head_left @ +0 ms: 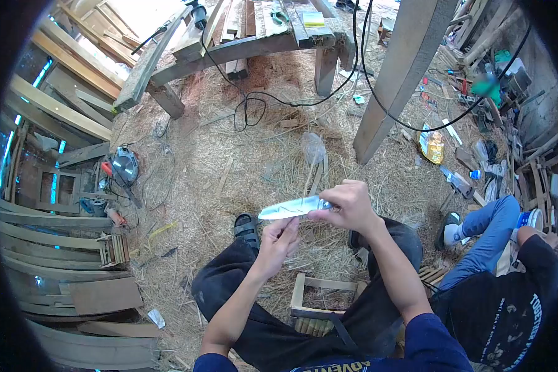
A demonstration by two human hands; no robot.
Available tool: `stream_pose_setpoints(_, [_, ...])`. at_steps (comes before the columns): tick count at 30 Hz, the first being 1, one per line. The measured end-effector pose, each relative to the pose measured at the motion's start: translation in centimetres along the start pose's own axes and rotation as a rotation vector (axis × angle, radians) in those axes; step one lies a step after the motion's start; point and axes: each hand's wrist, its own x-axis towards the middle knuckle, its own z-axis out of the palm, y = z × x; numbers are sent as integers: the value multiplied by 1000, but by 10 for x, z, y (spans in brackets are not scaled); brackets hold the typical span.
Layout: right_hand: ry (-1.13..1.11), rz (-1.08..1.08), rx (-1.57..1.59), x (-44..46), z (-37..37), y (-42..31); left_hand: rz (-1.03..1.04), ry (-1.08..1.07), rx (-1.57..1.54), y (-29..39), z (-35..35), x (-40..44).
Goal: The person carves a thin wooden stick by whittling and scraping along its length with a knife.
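A broad-bladed knife [285, 208] lies nearly level in front of me, its bright blade pointing left. My right hand [348, 208] is closed around its handle, thumb toward the blade. Just below the blade, my left hand [279, 243] is closed in a pinch, fingertips close against the blade's lower edge. A thin straw-coloured strip [307, 180] rises behind the blade and seems to run down to the left fingers; the blade hides part of it. Between my knees stands a small wooden frame [316, 310] with a row of short slats.
Shavings [211, 167] cover the floor. A workbench [248, 49] and a slanting post [406, 74] stand ahead, with a black cable trailing nearby. A circular saw [125, 166] lies left, near stacked boards [56, 245]. At right sits another person [496, 297], near scattered tools.
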Motion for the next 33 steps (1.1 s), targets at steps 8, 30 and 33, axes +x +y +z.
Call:
stream_pose_setpoints(8, [-54,17,-86,-10,-16,16,-77,-26,-3,-10,-5,0])
stream_pose_setpoints(30, [-22,131,-110,-2,-9,3,-55,66,-26,9,21,28])
stream_pose_setpoints(33, [6,62,-81,2,-2,-5,-53,77,-46,4,30,24])
